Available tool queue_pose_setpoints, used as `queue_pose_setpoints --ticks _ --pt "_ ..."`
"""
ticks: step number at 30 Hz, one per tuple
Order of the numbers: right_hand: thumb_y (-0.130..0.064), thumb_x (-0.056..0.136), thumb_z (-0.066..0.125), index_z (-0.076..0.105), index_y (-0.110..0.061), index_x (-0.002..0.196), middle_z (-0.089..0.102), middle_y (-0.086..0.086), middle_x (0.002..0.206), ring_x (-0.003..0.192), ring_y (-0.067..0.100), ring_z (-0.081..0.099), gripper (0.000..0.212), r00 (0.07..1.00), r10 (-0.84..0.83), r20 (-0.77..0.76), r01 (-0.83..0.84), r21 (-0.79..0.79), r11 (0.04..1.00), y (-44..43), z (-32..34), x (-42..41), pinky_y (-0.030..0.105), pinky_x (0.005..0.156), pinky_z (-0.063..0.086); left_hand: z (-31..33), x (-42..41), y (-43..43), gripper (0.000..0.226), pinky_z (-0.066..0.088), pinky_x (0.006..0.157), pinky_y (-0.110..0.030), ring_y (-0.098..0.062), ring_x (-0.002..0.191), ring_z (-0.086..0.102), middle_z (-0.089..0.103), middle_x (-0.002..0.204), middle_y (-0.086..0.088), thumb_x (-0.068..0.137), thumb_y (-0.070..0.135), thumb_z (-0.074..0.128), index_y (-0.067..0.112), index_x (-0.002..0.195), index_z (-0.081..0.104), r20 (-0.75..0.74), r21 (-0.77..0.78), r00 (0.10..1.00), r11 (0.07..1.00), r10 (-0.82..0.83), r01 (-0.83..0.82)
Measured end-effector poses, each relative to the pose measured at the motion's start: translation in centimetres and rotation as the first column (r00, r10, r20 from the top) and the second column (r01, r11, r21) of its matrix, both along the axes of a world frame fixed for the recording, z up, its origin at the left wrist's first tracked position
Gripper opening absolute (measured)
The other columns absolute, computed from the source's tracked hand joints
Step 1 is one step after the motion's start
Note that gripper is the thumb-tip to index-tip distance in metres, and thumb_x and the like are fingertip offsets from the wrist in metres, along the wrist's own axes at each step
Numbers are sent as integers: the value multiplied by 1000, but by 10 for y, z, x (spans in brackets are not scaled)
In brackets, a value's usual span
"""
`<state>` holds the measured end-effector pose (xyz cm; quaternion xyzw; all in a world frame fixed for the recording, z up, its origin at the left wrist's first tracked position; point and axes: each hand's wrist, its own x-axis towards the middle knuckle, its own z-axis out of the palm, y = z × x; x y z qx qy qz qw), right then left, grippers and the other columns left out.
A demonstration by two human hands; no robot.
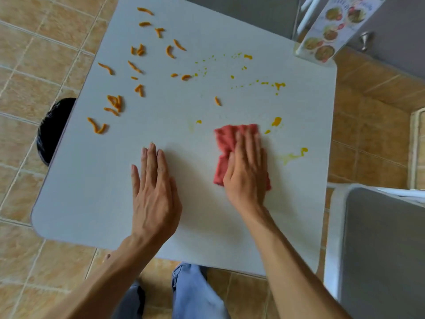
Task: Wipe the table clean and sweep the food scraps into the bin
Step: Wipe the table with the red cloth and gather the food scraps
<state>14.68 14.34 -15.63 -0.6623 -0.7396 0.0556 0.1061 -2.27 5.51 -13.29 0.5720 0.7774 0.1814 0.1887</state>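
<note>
Head view, right hand: the right hand [247, 166] lies flat on a red cloth [226, 146], fingers [249, 143] stretched long and close together, pressing the cloth to the bench [207, 215] and not gripping it.
Head view, left hand: the left hand [154, 192] is spread palm-down on bare bench toward the near edge, fingers straight and holding nothing; it looks like a brace.
Cloth: it sits right of the middle, about halfway between the near and far edges.
Yellow stains: one blob [276, 121] lies just beyond the cloth's far right corner, a smear [295, 154] sits close to the right edge, and fine spatter [276, 85] runs toward the far right corner.
Food scraps: orange strips [115, 102] are scattered along the left edge and up to the far left corner, well apart from the cloth.
Bin: a dark round shape [54, 130] shows past the left edge, partly hidden under it; I take it for the bin but cannot be sure.
Menu card: it stands at the far right corner [331, 31].
Risk, smearing: a flat push through the wet blob would likely spread it wider instead of lifting it.
Risk, scraps: a fast sweep leftward could flick strips onto the tiled floor [46, 54], since the bin's opening is mostly covered by the bench edge.
Risk, cloth: a stained cloth dragged over clean bench may leave yellow streaks.
Risk, card: a wide stroke to the far right corner could knock the card over.
</note>
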Motion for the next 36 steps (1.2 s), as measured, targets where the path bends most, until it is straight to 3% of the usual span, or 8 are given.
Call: queue_pose_setpoints --ticks 2,8,13,18,22,26,33,36 --pt "-24 103 42 43 -4 151 36 18 161 151 38 31 53 983 -178 -35 177 -19 984 -5 0 -13 53 118 33 0 15 13 57 3 123 -48 -28 153 3 10 164 -17 100 17 24 -2 153 18 -4 13 1000 1000 -26 26" --pt "-37 108 30 22 -16 161 14 6 170 158 23 7 57 935 356 5 -351 -150 924 -54 22 45 43 127 18 -6 46 64 61 2 123 -50 -30 153 5 11 163 -18 96 16 26 -2 153 18 -20 29 999 999 -27 28" --pt "-40 106 22 23 -8 159 18 16 168 156 33 16 62 986 -80 144 95 -101 990 -7 15 119 51 123 25 -17 43 82 59 1 123 -44 -27 153 7 12 164 -14 98 21 24 2 154 19 -108 -4 993 999 51 -52" --pt "-34 104 28 22 -3 159 11 23 168 156 40 6 63 844 -536 -14 527 -162 834 81 8 105 48 128 4 -22 44 79 58 1 123 -42 -24 153 7 12 165 -10 99 23 26 6 154 18 -171 6 984 999 49 -49" --pt "-25 103 37 38 -4 154 24 21 165 156 38 16 55 991 -127 -38 125 -39 991 25 9 70 49 126 17 -22 44 79 58 4 124 -44 -23 153 7 13 165 -9 99 26 25 8 154 19 -167 1 984 998 57 -58" --pt "-35 106 27 26 -16 160 17 7 169 158 25 10 57 938 348 -2 -344 -151 927 -31 27 121 46 126 21 -21 45 81 60 4 124 -44 -22 153 6 13 165 -9 98 29 23 7 154 20 -177 1 982 998 57 -58" --pt "-42 97 17 29 -14 159 17 16 168 155 37 17 69 908 -418 29 419 -55 906 96 6 140 54 124 18 -20 46 82 60 4 124 -44 -24 153 7 13 165 -10 98 27 27 7 154 19 -194 -16 979 998 57 -61" --pt "-47 98 18 28 -22 160 14 13 170 157 36 10 67 919 -393 31 394 -101 913 139 3 107 52 126 11 -22 45 81 60 5 124 -44 -23 153 7 14 165 -10 98 28 26 7 154 19 -202 -19 977 997 65 -70"
